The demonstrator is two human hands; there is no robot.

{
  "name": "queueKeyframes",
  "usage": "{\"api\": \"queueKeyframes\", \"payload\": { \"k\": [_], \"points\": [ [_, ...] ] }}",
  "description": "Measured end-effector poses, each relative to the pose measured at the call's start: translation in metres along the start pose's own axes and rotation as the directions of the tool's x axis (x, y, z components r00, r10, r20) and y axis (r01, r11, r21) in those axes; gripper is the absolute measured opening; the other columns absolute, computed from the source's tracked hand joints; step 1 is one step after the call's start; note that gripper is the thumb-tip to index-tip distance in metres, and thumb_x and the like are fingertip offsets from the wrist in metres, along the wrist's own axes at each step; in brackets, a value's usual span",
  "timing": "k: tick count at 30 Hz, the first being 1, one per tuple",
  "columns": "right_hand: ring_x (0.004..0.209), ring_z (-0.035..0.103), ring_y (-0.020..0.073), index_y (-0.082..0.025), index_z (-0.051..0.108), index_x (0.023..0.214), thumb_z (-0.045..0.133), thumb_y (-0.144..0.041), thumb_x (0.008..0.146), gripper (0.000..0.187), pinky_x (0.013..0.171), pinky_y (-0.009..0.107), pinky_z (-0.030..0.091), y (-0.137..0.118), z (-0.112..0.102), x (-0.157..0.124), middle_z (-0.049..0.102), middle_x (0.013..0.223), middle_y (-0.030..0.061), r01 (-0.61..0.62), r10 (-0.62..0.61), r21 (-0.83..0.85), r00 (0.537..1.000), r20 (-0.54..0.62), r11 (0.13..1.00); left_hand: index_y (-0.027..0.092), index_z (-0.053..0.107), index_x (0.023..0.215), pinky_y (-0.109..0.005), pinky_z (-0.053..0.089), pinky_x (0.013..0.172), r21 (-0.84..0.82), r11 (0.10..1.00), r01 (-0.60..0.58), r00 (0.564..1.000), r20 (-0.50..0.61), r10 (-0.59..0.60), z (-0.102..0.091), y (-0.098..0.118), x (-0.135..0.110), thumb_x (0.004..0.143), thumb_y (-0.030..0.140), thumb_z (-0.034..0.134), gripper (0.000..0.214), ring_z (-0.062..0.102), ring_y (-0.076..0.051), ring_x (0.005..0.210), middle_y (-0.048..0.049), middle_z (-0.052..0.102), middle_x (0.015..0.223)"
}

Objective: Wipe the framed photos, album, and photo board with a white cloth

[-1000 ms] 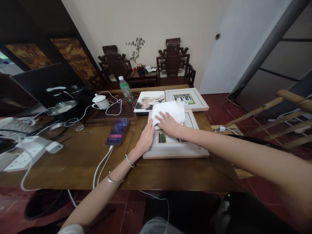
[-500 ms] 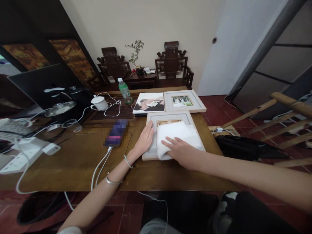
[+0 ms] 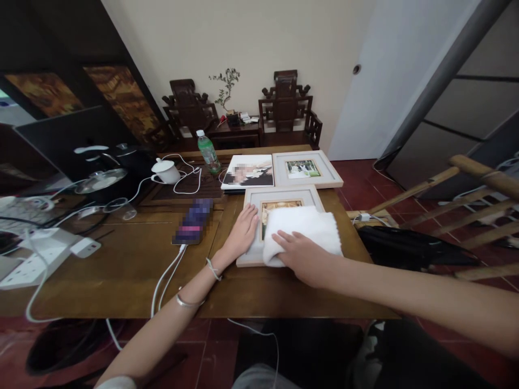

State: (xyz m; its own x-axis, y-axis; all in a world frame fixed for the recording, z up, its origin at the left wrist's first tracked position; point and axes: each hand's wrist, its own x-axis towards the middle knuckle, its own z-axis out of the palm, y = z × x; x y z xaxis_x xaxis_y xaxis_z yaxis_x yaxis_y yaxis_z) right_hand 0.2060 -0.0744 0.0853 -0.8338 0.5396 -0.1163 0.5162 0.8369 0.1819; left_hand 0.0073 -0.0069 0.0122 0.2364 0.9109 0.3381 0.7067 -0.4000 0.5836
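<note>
A picture frame (image 3: 253, 194) with a pale wood edge lies flat on the wooden table, a small picture set in its grey mount. My left hand (image 3: 243, 233) rests flat along the frame's left side, its fingers stretched out. On the lower right of the frame sits a folded white towel (image 3: 312, 224), which hides part of the picture and mount. My right hand (image 3: 302, 256) presses on the towel's near part and grips it, the fingers bent over it and the thumb hidden.
Behind lie a second picture frame (image 3: 324, 175) and a white-edged photo album (image 3: 247, 175). A green bottle (image 3: 208, 152), a lidded white cup (image 3: 166, 172) and a phone (image 3: 193, 221) on a cable are to the left. Further left is a power strip (image 3: 36, 256). A wooden chair (image 3: 478, 170) stands right.
My right hand and the towel have slid slightly to the right, and more of the small picture's left and top shows. My left hand stays at the frame's left side.
</note>
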Motion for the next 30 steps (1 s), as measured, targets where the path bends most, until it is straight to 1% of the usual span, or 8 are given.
{"api": "queueKeyframes", "payload": {
  "k": [4,7,12,16,19,23,26,30],
  "points": [
    [0.128,0.036,0.0327,-0.011,0.064,0.112,0.047,-0.017,0.085,0.032,0.099,0.046,0.035,-0.012,0.004,0.021,0.040,0.139,0.0203,0.032,-0.031,0.011,0.997,-0.074,0.999,0.002,0.048,0.128,-0.039,0.023,0.114,-0.028,1.000,0.011,1.000,-0.011,-0.012,-0.002,0.001,0.000,0.096,0.037,0.023,0.053,0.030,-0.020,0.135,-0.0173,0.045,0.138],
    [0.128,0.037,0.0321,-0.011,0.065,0.109,0.051,-0.017,0.083,0.030,0.100,0.045,0.033,-0.012,0.009,0.022,0.040,0.140,0.0203,0.053,-0.052,0.015,0.994,-0.095,0.998,0.004,0.048,0.128,-0.040,0.024,0.113,-0.024,1.000,0.005,1.000,-0.020,-0.005,-0.002,0.000,0.000,0.096,0.037,0.023,0.052,0.031,-0.020,0.135,-0.0162,0.046,0.138],
    [0.131,0.032,0.0306,-0.012,0.065,0.108,0.053,-0.018,0.082,0.029,0.102,0.046,0.031,-0.001,0.023,-0.006,0.036,0.142,0.0191,0.017,-0.015,0.019,0.991,-0.134,1.000,0.008,0.051,0.125,-0.043,0.024,0.112,0.036,0.999,-0.033,0.999,-0.010,0.033,0.001,-0.004,0.000,0.095,0.038,0.029,0.048,0.031,-0.022,0.135,-0.0148,0.046,0.138],
    [0.130,0.035,0.0302,-0.012,0.065,0.107,0.052,-0.012,0.080,0.030,0.101,0.047,0.034,0.012,0.019,-0.039,0.038,0.141,0.0184,-0.091,0.091,0.017,0.995,-0.044,0.996,0.007,0.052,0.125,-0.044,0.024,0.112,0.064,0.997,-0.050,0.999,0.003,0.050,0.002,-0.006,0.000,0.093,0.038,0.033,0.048,0.030,-0.024,0.135,-0.0163,0.046,0.138],
    [0.127,0.040,0.0306,-0.015,0.068,0.101,0.052,-0.007,0.077,0.030,0.098,0.048,0.037,0.027,0.012,-0.057,0.045,0.138,0.0158,-0.172,0.172,-0.001,0.985,0.007,0.985,0.007,0.051,0.126,-0.045,0.024,0.112,0.069,0.996,-0.054,0.998,0.015,0.053,0.001,-0.005,0.000,0.093,0.038,0.034,0.048,0.029,-0.024,0.136,-0.0162,0.046,0.138],
    [0.126,0.040,0.0310,-0.016,0.071,0.091,0.056,-0.005,0.072,0.026,0.098,0.049,0.035,0.056,0.015,-0.064,0.050,0.134,0.0122,-0.206,0.206,-0.054,0.979,-0.001,0.977,0.006,0.051,0.126,-0.044,0.024,0.112,0.077,0.995,-0.062,0.998,0.023,0.060,0.000,-0.005,0.000,0.093,0.037,0.034,0.048,0.029,-0.024,0.136,-0.0163,0.046,0.138],
    [0.126,0.041,0.0293,-0.017,0.070,0.096,0.054,-0.004,0.072,0.031,0.097,0.045,0.036,0.082,0.023,-0.057,0.049,0.135,0.0112,-0.246,0.244,-0.116,0.969,-0.026,0.962,0.005,0.051,0.126,-0.043,0.024,0.112,0.077,0.995,-0.061,0.998,0.027,0.059,0.000,-0.005,0.001,0.093,0.037,0.033,0.049,0.029,-0.024,0.136,-0.0166,0.046,0.138],
    [0.128,0.038,0.0289,-0.016,0.068,0.104,0.049,-0.002,0.073,0.039,0.095,0.043,0.037,0.118,0.031,-0.036,0.044,0.139,0.0106,-0.278,0.271,-0.211,0.960,-0.065,0.937,0.006,0.050,0.127,-0.043,0.024,0.112,0.071,0.996,-0.058,0.998,0.029,0.056,0.000,-0.006,0.001,0.093,0.036,0.034,0.048,0.029,-0.023,0.136,-0.0161,0.046,0.138]
  ]
}}
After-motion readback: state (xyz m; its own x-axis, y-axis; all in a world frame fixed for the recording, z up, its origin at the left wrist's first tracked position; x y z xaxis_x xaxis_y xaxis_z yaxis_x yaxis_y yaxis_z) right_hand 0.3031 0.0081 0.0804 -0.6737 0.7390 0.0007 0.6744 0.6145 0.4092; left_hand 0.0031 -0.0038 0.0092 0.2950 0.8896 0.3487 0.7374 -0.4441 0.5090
